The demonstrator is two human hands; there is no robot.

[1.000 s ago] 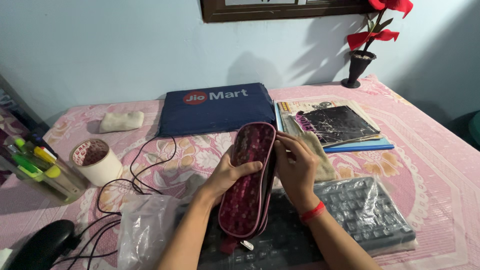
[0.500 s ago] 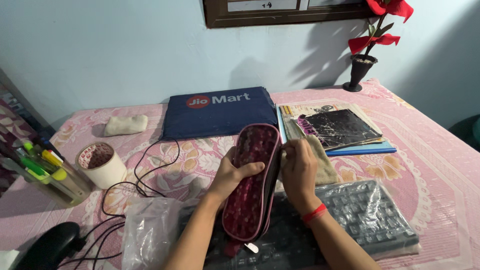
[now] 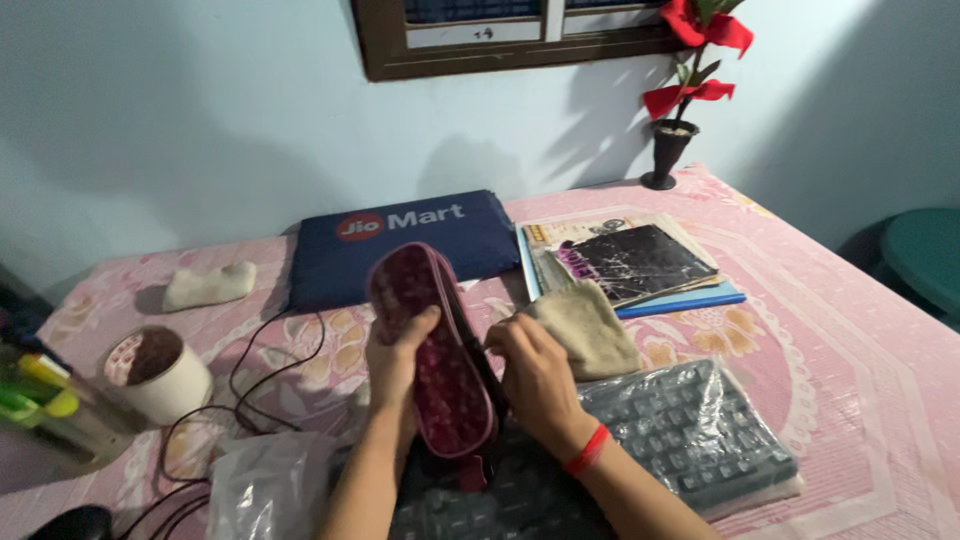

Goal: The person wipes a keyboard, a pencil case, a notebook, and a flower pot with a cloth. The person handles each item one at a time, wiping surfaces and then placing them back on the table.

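- Grip: our left hand is clamped on the maroon pencil pouch, thumb laid across its patterned face and the fingers wrapped behind; the pouch stands tilted on its long edge, its upper end pointing to about 11 o'clock.
- Our right hand closes on the pouch's right edge, fingertips pinched together at the dark rim where the zip runs; whether they hold the zip pull we cannot tell. A red band circles that wrist.
- The pouch sits near the middle of the view, above a black keyboard in a clear plastic cover, which extends from beneath the hands toward 4 o'clock.
- At 2 o'clock of the right hand, touching it, lies a folded beige cloth; beyond it, a stack of books and magazines.
- At 12 o'clock, a flat dark blue bag lies against the wall.
- At 9 o'clock, a white cup; black cables loop between it and the hands; a crumpled clear plastic bag lies at 7 o'clock.
- Farther off: a small pale cloth at 10 o'clock, highlighter pens at the left edge, and a dark vase with red flowers at 1 o'clock, all on the pink patterned tablecloth.
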